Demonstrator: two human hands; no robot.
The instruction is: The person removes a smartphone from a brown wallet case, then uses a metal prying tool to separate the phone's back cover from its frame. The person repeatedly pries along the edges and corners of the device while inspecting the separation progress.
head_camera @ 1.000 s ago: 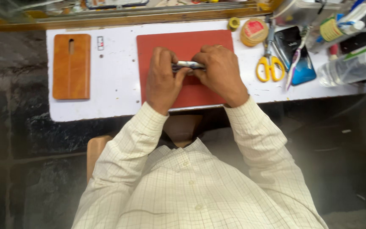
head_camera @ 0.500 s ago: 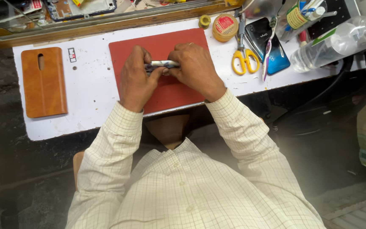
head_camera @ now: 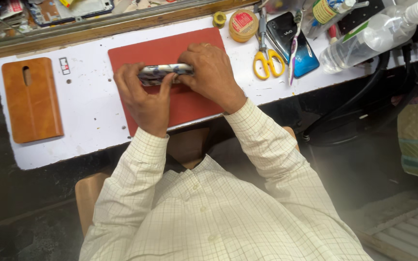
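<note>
The fingers of the left hand (head_camera: 143, 99) curl around one end of a phone (head_camera: 164, 74), thumb and fingertips pinching its edge; the fingers of the right hand (head_camera: 210, 72) close over the other end, pressed together on top of it. The phone is held on edge, level, just above a red mat (head_camera: 170, 46) that lies under both hands.

Beyond the right fingers, well apart from them, lie yellow-handled scissors (head_camera: 266, 58), a dark blue phone (head_camera: 296, 41) with a slim tool across it, a round tin with a red label (head_camera: 243, 24) and a small yellow roll (head_camera: 219, 19). Farther out that way a clear plastic bottle (head_camera: 364, 41) lies on its side. Out past the left fingers, well apart, a brown leather flip case (head_camera: 31, 99) lies flat, with a small white tag (head_camera: 64, 65) between it and the mat. Nothing lies between the two hands but the phone itself.

Against half a second ago the grip is the same, both hands clamped on the phone over the mat; the view has shifted, so the things sit more to the right and lower in the picture.

The worktop (head_camera: 88, 106) is white, worn at its front edge, with a wooden strip (head_camera: 122, 26) along the far side. Black hoses (head_camera: 364, 106) hang below it on the right. The person wears a pale checked shirt (head_camera: 209, 208) and sits on a wooden seat (head_camera: 87, 191) over a dark floor.
</note>
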